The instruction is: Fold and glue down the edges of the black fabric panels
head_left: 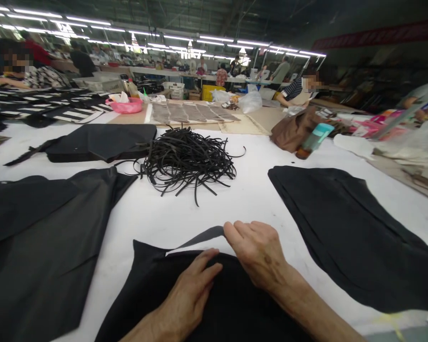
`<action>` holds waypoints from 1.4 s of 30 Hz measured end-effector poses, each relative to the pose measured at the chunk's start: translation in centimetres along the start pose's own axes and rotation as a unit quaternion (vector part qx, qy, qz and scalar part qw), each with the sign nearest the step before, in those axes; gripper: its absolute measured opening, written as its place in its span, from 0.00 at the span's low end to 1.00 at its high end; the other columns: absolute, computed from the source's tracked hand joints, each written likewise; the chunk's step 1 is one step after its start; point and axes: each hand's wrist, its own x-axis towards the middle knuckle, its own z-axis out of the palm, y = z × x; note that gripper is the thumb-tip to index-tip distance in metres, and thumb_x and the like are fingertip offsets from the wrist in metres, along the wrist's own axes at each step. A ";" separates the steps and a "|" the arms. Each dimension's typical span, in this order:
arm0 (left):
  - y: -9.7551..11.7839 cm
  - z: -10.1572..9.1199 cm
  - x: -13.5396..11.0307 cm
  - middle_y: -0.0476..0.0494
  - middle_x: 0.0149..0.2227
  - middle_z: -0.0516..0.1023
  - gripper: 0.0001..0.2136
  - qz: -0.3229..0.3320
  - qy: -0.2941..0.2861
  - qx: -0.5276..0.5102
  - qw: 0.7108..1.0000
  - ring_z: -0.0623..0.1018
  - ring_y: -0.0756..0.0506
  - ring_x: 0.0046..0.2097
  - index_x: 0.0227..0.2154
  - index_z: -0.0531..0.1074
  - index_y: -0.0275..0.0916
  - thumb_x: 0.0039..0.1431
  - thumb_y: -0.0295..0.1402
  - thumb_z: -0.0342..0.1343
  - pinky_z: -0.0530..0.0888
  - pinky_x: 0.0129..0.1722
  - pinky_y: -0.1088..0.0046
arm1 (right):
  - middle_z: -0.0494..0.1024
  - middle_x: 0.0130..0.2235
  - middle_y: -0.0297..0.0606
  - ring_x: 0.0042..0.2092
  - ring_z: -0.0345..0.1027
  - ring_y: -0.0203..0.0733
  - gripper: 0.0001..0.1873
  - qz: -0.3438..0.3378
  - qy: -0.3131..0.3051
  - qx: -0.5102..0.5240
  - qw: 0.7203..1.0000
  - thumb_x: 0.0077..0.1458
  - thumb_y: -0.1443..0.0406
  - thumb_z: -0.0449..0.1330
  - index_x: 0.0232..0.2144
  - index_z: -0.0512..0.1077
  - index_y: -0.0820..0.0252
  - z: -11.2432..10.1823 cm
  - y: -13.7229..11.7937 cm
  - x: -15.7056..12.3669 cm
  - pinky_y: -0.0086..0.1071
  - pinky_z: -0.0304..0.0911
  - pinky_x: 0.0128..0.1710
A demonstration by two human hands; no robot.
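Note:
A black sheet of leather-like material (157,294) lies on the white table in front of me. My left hand (189,289) rests on it near the far edge, fingers stretched out. Just beyond the fingertips, a white band (196,245) runs along that edge. My right hand (257,251) is closed at the band's right end, pinching a narrow dark strip (209,232) that curves up off the edge. The fingers cover the gripped end of the strip. A tangled heap of thin black strips (192,159) sits farther back.
Black sheets (46,237) lie at left, with a stack of black pieces (100,141) behind them. More black pieces (353,228) lie at right. A teal-capped bottle (314,140), a brown bundle (292,128) and a pink basket (126,105) stand farther back. Other people work beyond.

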 end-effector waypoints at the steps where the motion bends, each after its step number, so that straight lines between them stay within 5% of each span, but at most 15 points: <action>1: 0.5 0.0 0.5 0.44 0.62 0.54 0.21 0.007 -0.005 0.010 1.000 0.55 0.45 0.62 0.55 0.58 0.46 0.60 0.24 0.40 0.60 0.59 0.61 | 0.67 0.23 0.33 0.23 0.57 0.39 0.06 0.000 -0.025 0.008 1.000 0.47 0.74 0.54 0.26 0.65 0.60 -0.1 0.0 0.1 0.34 0.42 0.25; 9: 3.2 -0.1 6.4 0.43 0.45 0.73 0.15 -0.085 -0.037 0.033 0.995 0.71 0.43 0.48 0.44 0.68 0.41 0.54 0.24 0.45 0.68 0.49 0.64 | 0.72 0.27 0.34 0.27 0.65 0.41 0.11 0.013 -0.208 0.043 0.977 0.41 0.70 0.61 0.30 0.64 0.59 -0.6 1.2 0.7 0.32 0.42 0.24; 13: 2.8 0.7 7.0 0.45 0.37 0.75 0.11 -0.094 -0.077 0.074 0.990 0.73 0.44 0.41 0.36 0.70 0.40 0.56 0.25 0.43 0.69 0.43 0.68 | 0.75 0.30 0.36 0.31 0.69 0.42 0.04 0.034 -0.232 0.049 0.971 0.53 0.63 0.57 0.32 0.67 0.57 1.7 2.2 0.3 0.30 0.47 0.26; 17: 2.3 1.3 6.9 0.45 0.34 0.74 0.10 -0.075 -0.104 0.127 0.984 0.73 0.44 0.37 0.33 0.70 0.39 0.58 0.26 0.43 0.69 0.37 0.70 | 0.77 0.31 0.41 0.33 0.71 0.46 0.19 0.131 -0.257 0.055 0.956 0.57 0.50 0.51 0.32 0.70 0.59 4.2 3.0 0.5 0.33 0.53 0.30; 21: 1.8 1.6 6.9 0.45 0.32 0.74 0.11 -0.045 -0.110 0.153 0.981 0.74 0.44 0.36 0.32 0.70 0.39 0.58 0.24 0.42 0.68 0.36 0.71 | 0.77 0.32 0.40 0.37 0.70 0.44 0.19 0.173 -0.218 0.192 0.941 0.60 0.53 0.47 0.33 0.71 0.57 5.8 4.1 0.6 0.33 0.56 0.36; 23: 1.6 1.7 7.0 0.45 0.32 0.73 0.11 -0.038 -0.108 0.153 0.982 0.73 0.45 0.36 0.32 0.69 0.39 0.58 0.23 0.41 0.68 0.35 0.71 | 0.76 0.34 0.37 0.36 0.68 0.40 0.18 0.220 -0.162 0.328 0.904 0.61 0.56 0.44 0.34 0.71 0.57 6.5 5.0 0.4 0.32 0.57 0.37; 26: 1.6 1.5 7.0 0.45 0.32 0.73 0.11 -0.037 -0.105 0.151 0.982 0.73 0.45 0.36 0.32 0.69 0.38 0.59 0.23 0.41 0.68 0.35 0.72 | 0.75 0.36 0.38 0.32 0.67 0.36 0.21 0.320 -0.071 0.512 0.794 0.61 0.55 0.41 0.39 0.68 0.60 7.2 6.5 -0.3 0.31 0.60 0.35; 29: 1.6 1.2 6.9 0.45 0.32 0.73 0.12 -0.037 -0.105 0.150 0.982 0.73 0.46 0.36 0.32 0.69 0.39 0.59 0.23 0.41 0.68 0.36 0.72 | 0.75 0.39 0.40 0.37 0.68 0.38 0.20 0.322 -0.106 0.575 0.745 0.59 0.55 0.46 0.43 0.67 0.63 6.9 7.8 -1.7 0.33 0.61 0.39; 34: 1.5 0.9 7.0 0.46 0.34 0.73 0.11 -0.044 -0.116 0.152 0.981 0.73 0.46 0.37 0.37 0.69 0.40 0.59 0.24 0.42 0.69 0.37 0.71 | 0.75 0.42 0.38 0.44 0.67 0.42 0.15 0.265 -0.249 0.512 0.778 0.50 0.63 0.57 0.42 0.70 0.60 5.6 8.5 -4.3 0.36 0.60 0.46; 39: 1.6 0.6 7.2 0.46 0.34 0.73 0.11 -0.054 -0.124 0.171 0.976 0.73 0.45 0.37 0.37 0.69 0.40 0.59 0.24 0.42 0.69 0.37 0.70 | 0.72 0.45 0.43 0.47 0.64 0.45 0.16 0.277 -0.130 0.239 0.922 0.52 0.73 0.52 0.44 0.69 0.61 5.5 6.7 -5.4 0.41 0.58 0.48; 42: 1.7 0.6 7.2 0.46 0.34 0.73 0.11 -0.057 -0.121 0.187 0.973 0.72 0.45 0.37 0.36 0.69 0.39 0.58 0.23 0.43 0.69 0.37 0.69 | 0.71 0.46 0.42 0.48 0.62 0.44 0.16 0.231 -0.099 0.165 0.954 0.54 0.75 0.50 0.44 0.68 0.60 5.0 4.6 -5.8 0.40 0.58 0.47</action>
